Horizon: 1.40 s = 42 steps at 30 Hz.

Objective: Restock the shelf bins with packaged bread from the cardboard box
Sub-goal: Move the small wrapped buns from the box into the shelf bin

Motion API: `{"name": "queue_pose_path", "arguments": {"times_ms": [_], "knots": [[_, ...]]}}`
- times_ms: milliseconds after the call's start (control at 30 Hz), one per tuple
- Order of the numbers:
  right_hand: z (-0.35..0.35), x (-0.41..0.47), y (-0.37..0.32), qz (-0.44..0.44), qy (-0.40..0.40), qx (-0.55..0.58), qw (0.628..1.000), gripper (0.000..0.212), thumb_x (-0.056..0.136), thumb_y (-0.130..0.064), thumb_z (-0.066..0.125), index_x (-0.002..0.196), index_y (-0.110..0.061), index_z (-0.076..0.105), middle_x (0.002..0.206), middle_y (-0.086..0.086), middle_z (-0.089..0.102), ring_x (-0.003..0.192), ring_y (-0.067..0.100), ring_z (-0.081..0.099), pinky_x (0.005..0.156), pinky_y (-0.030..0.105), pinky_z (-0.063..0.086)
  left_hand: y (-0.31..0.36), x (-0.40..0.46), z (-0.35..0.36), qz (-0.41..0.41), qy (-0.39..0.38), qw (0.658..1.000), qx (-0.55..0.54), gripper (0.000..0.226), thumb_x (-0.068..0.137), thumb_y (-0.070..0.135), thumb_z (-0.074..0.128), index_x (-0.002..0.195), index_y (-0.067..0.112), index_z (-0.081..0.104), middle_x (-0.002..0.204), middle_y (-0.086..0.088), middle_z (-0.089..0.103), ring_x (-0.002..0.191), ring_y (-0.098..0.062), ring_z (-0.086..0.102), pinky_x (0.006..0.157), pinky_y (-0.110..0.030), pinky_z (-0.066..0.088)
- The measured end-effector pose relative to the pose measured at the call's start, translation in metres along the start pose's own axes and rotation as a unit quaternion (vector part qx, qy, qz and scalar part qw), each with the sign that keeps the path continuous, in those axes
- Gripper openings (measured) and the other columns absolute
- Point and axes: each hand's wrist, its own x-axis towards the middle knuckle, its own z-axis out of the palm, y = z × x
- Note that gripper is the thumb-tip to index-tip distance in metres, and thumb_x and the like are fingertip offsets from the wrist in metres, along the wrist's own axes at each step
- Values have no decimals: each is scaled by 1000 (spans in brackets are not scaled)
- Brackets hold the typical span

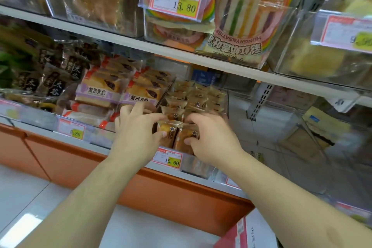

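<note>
Under white shelves (128, 43), orange base panel (181, 193), pale floor (26, 193).

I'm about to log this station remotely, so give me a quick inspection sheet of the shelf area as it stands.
Surface: white shelf tiers with an orange base panel below.
Job's things: small bread packs at the front of a clear bin already well filled; cardboard box corner at lower right.
Clutter: nothing seen.
Grippers: left hand and right hand each pinch a front pack.
Cables: nothing seen.
Surroundings: purple rice sandwich packs in the left bin, rainbow toast above, price tag 15.60 below the hands.
</note>
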Motion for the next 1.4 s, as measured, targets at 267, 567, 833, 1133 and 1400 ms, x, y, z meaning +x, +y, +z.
{"name": "queue_pose_path", "arguments": {"times_ms": [267,567,833,1133,1400], "knots": [[7,6,-2,-5,69,24,997,44,88,-28,84,129,-31,67,125,-8,70,124,22,57,101,45,54,0,3,2,0,40,999,-11,41,84,31,85,123,33,75,135,4,57,123,-28,36,99,-47,36],[-1,2,12,-23,14,57,998,61,87,-35,85,142,-34,61,138,-10,65,136,19,49,110,45,51,5,-2,1,-4,-12,1000,17,52,91,37,77,140,40,60,157,4,42,137,-30,25,110,-53,31],[-69,-103,80,16,80,133,988,47,95,-31,79,139,-33,63,133,-21,65,125,-4,55,106,18,44,66,-30,-27,135,-36,988,-72,40,95,29,69,135,34,66,150,7,49,143,-25,33,118,-52,31],[-104,-262,199,126,80,116,982,32,89,-18,82,117,-30,70,108,-18,71,103,5,68,88,32,56,181,-110,6,234,-222,932,-163,28,96,34,69,123,34,71,127,20,61,118,1,56,99,-19,44],[-129,-315,283,269,57,109,955,51,87,16,52,108,-28,66,102,-13,70,99,9,68,86,14,52,238,-162,33,238,-290,913,-157,28,97,40,66,125,44,66,124,30,59,114,9,54,91,-8,37]]}}
